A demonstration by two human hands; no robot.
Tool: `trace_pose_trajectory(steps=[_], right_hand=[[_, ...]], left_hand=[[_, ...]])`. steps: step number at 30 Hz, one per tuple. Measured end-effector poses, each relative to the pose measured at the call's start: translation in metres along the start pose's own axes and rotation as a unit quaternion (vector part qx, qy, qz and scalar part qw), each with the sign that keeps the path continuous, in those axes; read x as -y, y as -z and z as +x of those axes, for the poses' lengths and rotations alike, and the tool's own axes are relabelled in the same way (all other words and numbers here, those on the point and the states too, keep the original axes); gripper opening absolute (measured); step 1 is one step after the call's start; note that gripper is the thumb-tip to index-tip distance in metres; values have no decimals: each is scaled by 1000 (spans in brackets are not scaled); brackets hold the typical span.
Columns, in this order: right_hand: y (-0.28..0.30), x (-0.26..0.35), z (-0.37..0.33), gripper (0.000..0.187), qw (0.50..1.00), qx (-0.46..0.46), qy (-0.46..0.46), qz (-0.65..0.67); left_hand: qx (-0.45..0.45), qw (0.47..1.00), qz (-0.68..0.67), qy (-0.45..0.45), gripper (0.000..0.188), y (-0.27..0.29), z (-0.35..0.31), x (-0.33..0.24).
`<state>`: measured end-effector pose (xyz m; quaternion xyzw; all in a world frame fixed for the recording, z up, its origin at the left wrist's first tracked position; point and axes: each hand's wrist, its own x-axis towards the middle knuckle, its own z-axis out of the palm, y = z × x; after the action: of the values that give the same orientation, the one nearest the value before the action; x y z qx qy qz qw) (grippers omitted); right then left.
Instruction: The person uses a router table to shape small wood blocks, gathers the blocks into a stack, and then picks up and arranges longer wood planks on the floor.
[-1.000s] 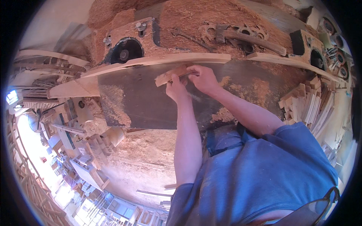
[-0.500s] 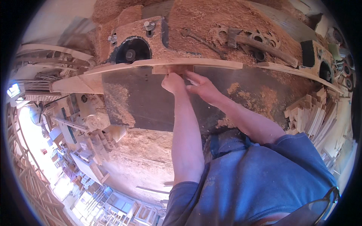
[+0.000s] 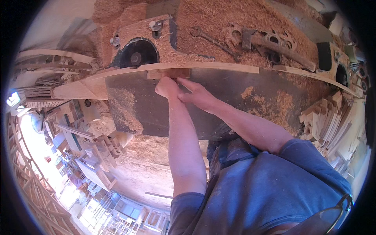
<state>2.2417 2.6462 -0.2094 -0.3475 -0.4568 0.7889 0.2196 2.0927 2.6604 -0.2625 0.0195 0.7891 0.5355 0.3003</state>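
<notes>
My left hand [image 3: 167, 87] is closed at the near edge of a small flat wooden block [image 3: 156, 74]; its fingertips are hidden against the block. The block lies on the dark machine table, up against a long thin wooden strip [image 3: 219, 67] that runs along the guard. My right hand [image 3: 197, 95] is beside the left, with index finger and thumb stretched apart. Its fingertip reaches the block's near right corner, and the thumb comes close to my left wrist.
Beyond the strip stands a sawdust-covered guard with a round dark opening [image 3: 136, 58]. A wrench [image 3: 215, 42] and a hammer [image 3: 280, 49] lie in the shavings. Another strip [image 3: 313, 75] extends right. Wood offcuts [image 3: 323, 117] are stacked at the right; shavings dot the dark table [image 3: 156, 113].
Both hands and the wooden block have slid left along the strip. The view has shifted slightly; the tools beyond the strip lie as before.
</notes>
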Motion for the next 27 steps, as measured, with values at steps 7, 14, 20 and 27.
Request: trace_pose_trajectory(steps=[7,14,20,27], right_hand=[[-12,-5,14,77,1000,-14,4,-11],[-28,-10,29,79,1000,-15,-3,-13],[-34,-3,36,80,999,-15,9,-27],[-52,-11,52,80,999,-26,29,-37]], left_hand=[[23,993,-94,72,29,0,0,-16],[26,995,-40,83,34,13,28,-18],[-6,994,-77,71,29,13,34,-23],[-16,995,-66,67,23,26,46,-34]])
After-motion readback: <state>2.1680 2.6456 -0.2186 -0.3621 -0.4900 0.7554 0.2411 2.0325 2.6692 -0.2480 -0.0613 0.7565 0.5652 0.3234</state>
